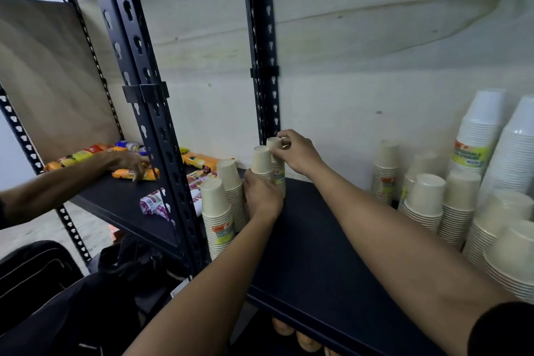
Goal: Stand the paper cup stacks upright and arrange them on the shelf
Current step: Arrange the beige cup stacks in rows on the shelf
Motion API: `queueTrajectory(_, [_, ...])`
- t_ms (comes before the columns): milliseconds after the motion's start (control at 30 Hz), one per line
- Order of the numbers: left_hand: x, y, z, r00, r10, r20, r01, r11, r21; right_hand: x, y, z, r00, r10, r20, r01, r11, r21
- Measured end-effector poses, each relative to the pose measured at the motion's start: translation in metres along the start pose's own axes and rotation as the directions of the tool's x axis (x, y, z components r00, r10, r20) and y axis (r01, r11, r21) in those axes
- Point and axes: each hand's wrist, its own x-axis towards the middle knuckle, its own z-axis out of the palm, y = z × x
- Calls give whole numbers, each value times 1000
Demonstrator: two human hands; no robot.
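Note:
Several cream paper cup stacks stand upside down at the left end of the dark shelf point(312, 240). My left hand point(261, 196) grips the base of one stack point(261, 160). My right hand point(297, 153) pinches the top of the stack behind it point(274, 143), by the rear post. Two more stacks stand in front: one point(215, 211) at the shelf's front edge, and one point(229, 176) behind it. A larger group of cream stacks point(427, 199) stands upright at the right end.
Tall white cup stacks point(479, 130) stand against the wall at the right. Black slotted posts point(150, 113) frame the shelf. On the neighbouring shelf another person's hand point(130, 163) rests on snack packets point(199, 160). A dark bag point(37, 269) sits lower left.

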Motion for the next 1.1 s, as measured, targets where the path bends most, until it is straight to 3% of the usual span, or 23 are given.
queueTrajectory(633, [-6,0,0,995,-76,59,78,996,-34,-8,-2,-4,996,47,77,-44,998,-33])
queueTrajectory(967, [-43,26,-22,994,105,43,-100,988,-120,-35,-30,-43,998,57,18,-56,997,-44])
queueTrajectory(1100, [-68,24,-37,965,261,20,-259,964,-61,-62,-40,-45,1000,10,12,-10,999,-52])
